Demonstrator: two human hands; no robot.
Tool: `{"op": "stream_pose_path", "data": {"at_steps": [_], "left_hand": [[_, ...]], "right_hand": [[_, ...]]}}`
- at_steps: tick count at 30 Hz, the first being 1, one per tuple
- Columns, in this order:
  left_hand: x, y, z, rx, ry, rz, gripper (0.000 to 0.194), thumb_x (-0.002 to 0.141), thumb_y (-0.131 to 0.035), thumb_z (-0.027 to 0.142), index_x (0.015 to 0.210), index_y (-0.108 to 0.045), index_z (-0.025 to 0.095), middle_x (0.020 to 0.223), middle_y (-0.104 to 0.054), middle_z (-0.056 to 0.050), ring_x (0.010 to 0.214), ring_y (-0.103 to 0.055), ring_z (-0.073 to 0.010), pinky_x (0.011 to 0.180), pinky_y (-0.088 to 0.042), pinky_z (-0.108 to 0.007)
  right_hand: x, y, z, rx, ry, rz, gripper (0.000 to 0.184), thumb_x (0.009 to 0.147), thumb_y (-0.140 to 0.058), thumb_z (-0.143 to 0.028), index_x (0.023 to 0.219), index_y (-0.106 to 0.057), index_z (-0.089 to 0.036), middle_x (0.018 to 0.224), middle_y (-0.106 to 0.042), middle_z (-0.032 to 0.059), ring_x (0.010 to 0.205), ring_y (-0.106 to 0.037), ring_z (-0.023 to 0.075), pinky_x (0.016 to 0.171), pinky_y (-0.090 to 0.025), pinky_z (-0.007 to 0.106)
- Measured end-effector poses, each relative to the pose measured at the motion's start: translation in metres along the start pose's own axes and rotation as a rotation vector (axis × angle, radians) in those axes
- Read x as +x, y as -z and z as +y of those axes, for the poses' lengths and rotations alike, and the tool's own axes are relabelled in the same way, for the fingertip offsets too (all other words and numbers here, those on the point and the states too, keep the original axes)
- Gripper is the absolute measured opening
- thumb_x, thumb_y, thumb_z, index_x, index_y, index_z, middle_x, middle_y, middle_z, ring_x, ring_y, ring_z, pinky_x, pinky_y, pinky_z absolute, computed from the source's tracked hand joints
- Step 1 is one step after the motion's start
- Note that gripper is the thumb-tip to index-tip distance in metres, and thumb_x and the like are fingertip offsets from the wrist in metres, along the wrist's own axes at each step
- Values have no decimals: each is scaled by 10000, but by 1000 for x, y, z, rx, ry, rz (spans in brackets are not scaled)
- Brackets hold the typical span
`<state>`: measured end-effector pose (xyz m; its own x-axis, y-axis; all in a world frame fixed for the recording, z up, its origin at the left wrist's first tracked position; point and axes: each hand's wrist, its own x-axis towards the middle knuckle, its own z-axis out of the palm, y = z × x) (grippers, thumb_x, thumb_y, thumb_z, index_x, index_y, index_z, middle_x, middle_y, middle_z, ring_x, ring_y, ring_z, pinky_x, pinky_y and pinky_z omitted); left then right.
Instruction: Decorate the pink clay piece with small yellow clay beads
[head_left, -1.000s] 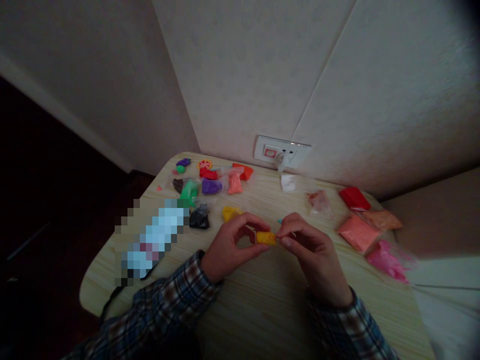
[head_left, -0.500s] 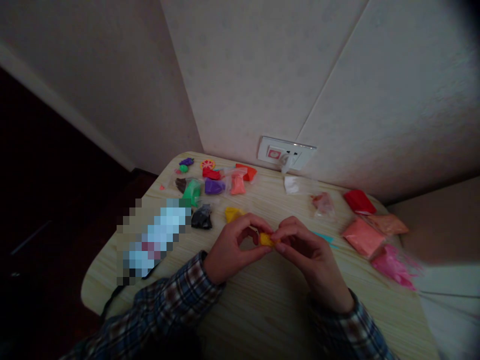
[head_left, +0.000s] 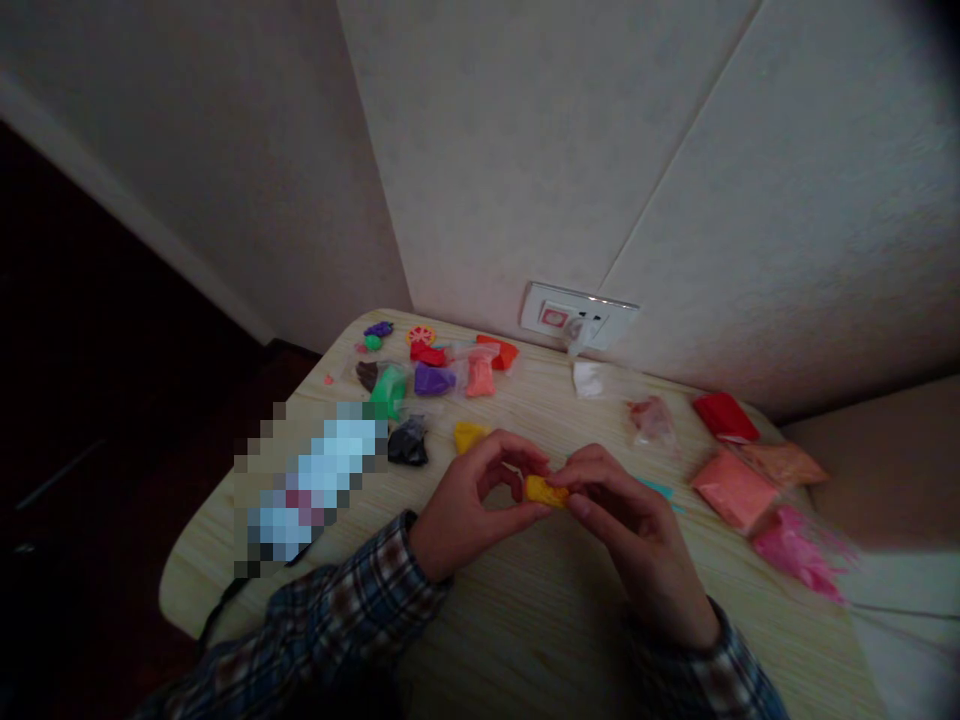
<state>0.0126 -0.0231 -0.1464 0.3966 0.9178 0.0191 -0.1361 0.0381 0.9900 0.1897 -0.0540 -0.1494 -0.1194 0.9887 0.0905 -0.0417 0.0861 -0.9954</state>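
Observation:
Between my fingertips is a small yellow piece of modelling clay, short and roughly cylindrical, with a textured surface. My left hand pinches its left end between thumb and fingers. On the other end, the thumb and fingers of my right hand press from the right. Both hands are above the wooden table. Just behind my left hand lies a yellow clay packet, partly covered by the fingers. A turquoise strip shows beyond my right hand, which hides part of it.
Clay packets in purple, green and black lie at the left, near a blurred-out bright device. Small shaped pieces, one a citrus slice, sit at the back. Red, coral and pink packets lie right. A wall socket is behind.
The yellow clay has moved slightly right and shows more of its length between my fingers. My right hand has shifted a little right and down. The whole view has shifted slightly.

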Motion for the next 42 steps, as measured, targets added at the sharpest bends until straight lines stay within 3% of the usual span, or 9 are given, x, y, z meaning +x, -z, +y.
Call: {"op": "stream_pose_path", "data": {"at_steps": [14,19,31,36,42], "left_hand": [[0,0,2,-64,50,10,319,674,-784,177,917,-578,188,940,-626,-31,893,-617,-161,737,-494,-266],[0,0,2,-76,63,10,316,666,-787,171,902,-576,183,915,-609,-20,860,-602,-145,724,-477,-253],[0,1,4,-47,73,24,295,690,-768,170,904,-565,171,923,-603,-16,866,-591,-139,723,-474,-248],[0,1,4,-29,74,32,285,691,-772,179,891,-570,168,923,-607,-15,850,-598,-134,725,-479,-246],[1,3,5,-8,55,48,264,693,-762,180,886,-582,167,915,-613,-19,844,-603,-136,714,-494,-240]], "right_hand": [[-4,4,0,-149,127,43,237,945,-585,-322,1104,-745,-391,861,-533,19,812,-506,164,677,-429,276],[-5,5,-1,-240,199,96,224,954,-569,-285,1026,-759,-379,838,-528,8,791,-509,151,653,-427,258],[-8,4,-5,-698,575,31,472,875,-539,-32,1252,-648,-294,865,-541,8,811,-533,138,665,-455,254],[-9,8,-5,-717,576,109,480,892,-528,-28,1270,-625,-307,910,-526,9,829,-533,129,673,-458,245],[-7,10,0,-776,592,32,491,887,-508,-21,1289,-610,-282,901,-512,15,835,-522,138,679,-462,248]]}}
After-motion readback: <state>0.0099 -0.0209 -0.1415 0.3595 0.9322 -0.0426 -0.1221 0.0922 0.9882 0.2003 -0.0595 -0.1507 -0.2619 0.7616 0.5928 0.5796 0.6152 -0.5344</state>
